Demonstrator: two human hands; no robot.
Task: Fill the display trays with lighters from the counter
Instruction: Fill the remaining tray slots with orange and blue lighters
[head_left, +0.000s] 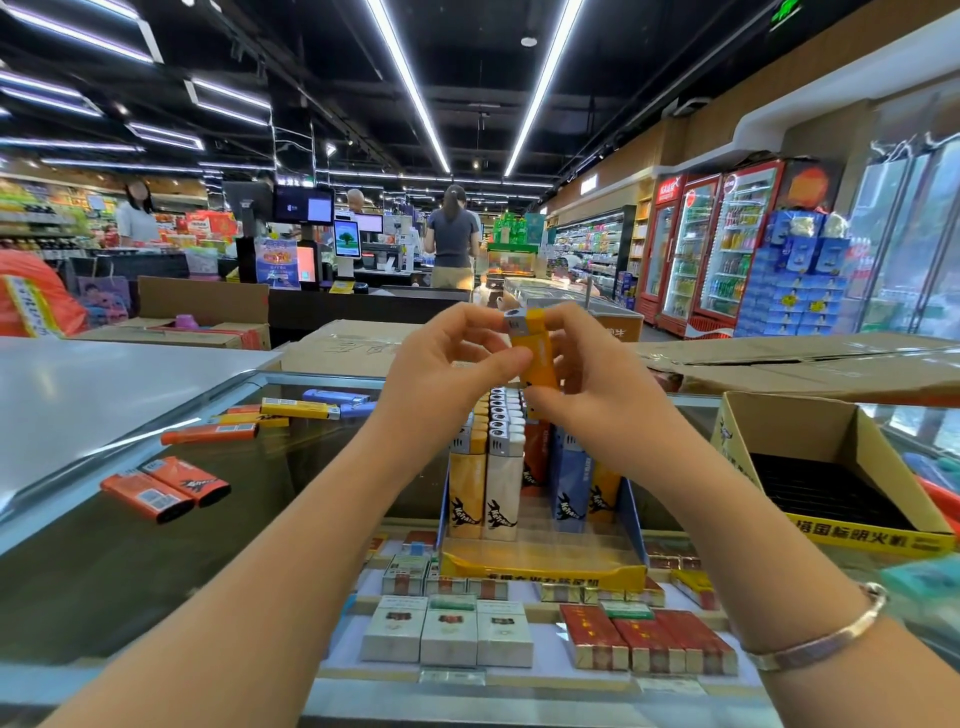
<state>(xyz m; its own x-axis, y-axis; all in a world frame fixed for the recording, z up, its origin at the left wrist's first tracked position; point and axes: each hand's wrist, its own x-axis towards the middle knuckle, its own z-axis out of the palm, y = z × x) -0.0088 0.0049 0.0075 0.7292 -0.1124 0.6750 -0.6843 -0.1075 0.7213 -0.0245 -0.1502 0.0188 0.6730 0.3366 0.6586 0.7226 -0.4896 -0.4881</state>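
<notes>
Both hands hold one yellow lighter (537, 358) upright above the display tray (540, 571). My left hand (447, 358) pinches its left side with thumb and fingers; my right hand (587, 364) grips it from the right and below. The blue-and-yellow tray stands on the glass counter (291, 467) and holds rows of upright yellow, white, orange and blue lighters (501, 467). Loose lighters lie on the counter to the left: two orange ones (166, 488), a long orange one (210, 432), yellow (298, 409) and purple ones (337, 397).
A second open cardboard tray box (831, 467) with a black empty insert stands at the right. Cigarette packs (519, 634) lie under the glass. Cardboard boxes (805, 364) line the counter's far edge. Checkout tills and people stand farther back.
</notes>
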